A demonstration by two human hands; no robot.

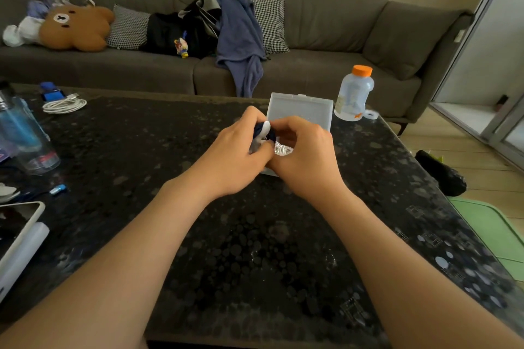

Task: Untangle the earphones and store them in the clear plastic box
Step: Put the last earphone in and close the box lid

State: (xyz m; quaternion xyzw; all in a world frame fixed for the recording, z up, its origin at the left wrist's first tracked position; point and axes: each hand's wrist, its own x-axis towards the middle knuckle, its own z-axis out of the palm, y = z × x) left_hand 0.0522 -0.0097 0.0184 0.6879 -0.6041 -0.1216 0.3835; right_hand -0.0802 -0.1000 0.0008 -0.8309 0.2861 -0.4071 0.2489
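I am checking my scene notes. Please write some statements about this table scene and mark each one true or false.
1. The clear plastic box stands open. True.
2. The bottle beside the box has a blue cap. False: its cap is orange.
3. Nobody touches the earphones. False: the left hand and the right hand hold them.
4. A coiled white cable lies at the far left of the table. True.

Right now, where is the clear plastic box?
In the head view, the clear plastic box sits on the dark table just right of centre, behind the left hand and right hand, left of the orange-capped bottle.
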